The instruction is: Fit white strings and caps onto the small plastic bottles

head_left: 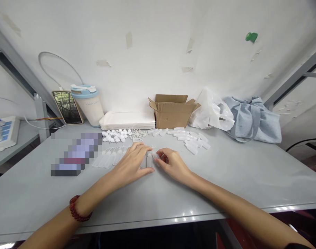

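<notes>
Apparently, by the head view, work is partway: corded tubes (pixel 103 160) lie at nine o'clock from the hands; loose tubes (pixel 191 148), caps (pixel 116 135) and cords (pixel 139 135) wait at two, ten and eleven. The left hand's (pixel 133 159) fingers spread open around a central tube (pixel 149 160); the right hand's (pixel 175 164) curl at another tube, grip unclear. Grey table (pixel 152 204); taped white wall (pixel 158 31) at twelve.

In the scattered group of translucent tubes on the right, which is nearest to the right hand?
The tube closest to the front edge of the table; the others lie farther from the right hand.

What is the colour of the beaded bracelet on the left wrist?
Dark red; the beaded bracelet shows best in the head view.
</notes>
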A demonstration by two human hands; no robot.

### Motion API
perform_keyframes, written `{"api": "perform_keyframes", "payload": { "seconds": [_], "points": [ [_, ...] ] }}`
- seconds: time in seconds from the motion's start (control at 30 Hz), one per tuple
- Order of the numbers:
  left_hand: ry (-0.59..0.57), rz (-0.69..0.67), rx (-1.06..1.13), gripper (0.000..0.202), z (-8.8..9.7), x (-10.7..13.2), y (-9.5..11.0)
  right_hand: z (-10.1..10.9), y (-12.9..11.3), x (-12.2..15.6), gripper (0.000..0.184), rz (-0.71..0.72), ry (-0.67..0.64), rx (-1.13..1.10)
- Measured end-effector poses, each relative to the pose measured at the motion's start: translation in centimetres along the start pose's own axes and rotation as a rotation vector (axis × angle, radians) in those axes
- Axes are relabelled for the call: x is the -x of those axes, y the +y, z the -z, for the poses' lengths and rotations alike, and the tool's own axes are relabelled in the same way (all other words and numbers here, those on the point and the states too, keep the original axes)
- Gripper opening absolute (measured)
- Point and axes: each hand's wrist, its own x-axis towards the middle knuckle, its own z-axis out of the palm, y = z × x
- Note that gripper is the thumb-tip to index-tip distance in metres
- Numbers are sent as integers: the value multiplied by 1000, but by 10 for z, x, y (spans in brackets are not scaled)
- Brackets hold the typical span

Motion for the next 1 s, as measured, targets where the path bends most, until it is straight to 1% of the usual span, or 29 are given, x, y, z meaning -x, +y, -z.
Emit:
{"api": "perform_keyframes", "payload": {
  "seconds": [0.23, 0.33, 0.43, 0.6, 0.8, 0.9, 1.0],
  "points": [
    [-20, 4, -14, 41, -1, 1, 1, -1, 0, 0, 10, -9, 11, 27],
    [-11, -4, -17, 40, -1, 1, 1, -3, 1, 0, 18, 2, 12, 24],
    [5, -35, -25, 37, -2, 1, -1, -4, 4, 0, 26, 43, 8, 47],
    [15, -64, -54, 35, -3, 0, -4, -6, 5, -1, 25, 83, -4, 94],
    [5, -57, -76, 35, -1, -1, -2, -2, 6, -1, 24, 65, -7, 42],
    [-9, -56, -82, 33, 1, -1, -1, 2, 4, 0, 26, 53, -48, -8],
    [1, -65, -69, 28, 1, -1, -1, 7, 1, 0, 27, 49, -90, -41]
  ]
}}
